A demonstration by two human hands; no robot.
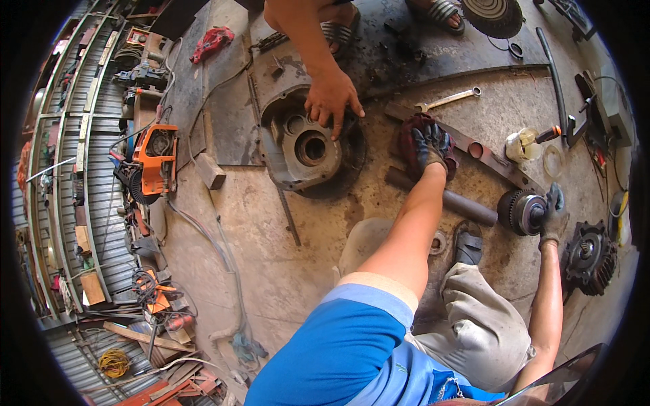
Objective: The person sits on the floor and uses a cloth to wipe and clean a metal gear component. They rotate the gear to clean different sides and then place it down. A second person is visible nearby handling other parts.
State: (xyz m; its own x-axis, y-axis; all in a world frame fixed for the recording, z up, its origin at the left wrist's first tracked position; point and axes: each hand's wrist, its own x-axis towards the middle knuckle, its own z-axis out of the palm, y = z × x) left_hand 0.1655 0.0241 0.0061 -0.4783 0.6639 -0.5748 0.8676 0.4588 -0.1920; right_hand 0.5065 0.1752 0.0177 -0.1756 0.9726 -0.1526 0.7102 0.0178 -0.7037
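Observation:
My left hand, in a dark, grimy glove, grips a dark red rag above a flat steel bar. At the right, my right hand, also gloved, holds the shaft end of a toothed gear resting on the floor. A steel pipe lies between my hands, its far end close to the gear. Left of the rag sits a round metal housing with a central bore. Another person's bare hand rests on its rim, fingers spread. My right palm is partly hidden by its fingers.
A combination wrench lies beyond the rag. A tub with a brush stands past the flat bar. Another gear assembly is at far right. On the left are an orange machine, cables and a cluttered metal rack.

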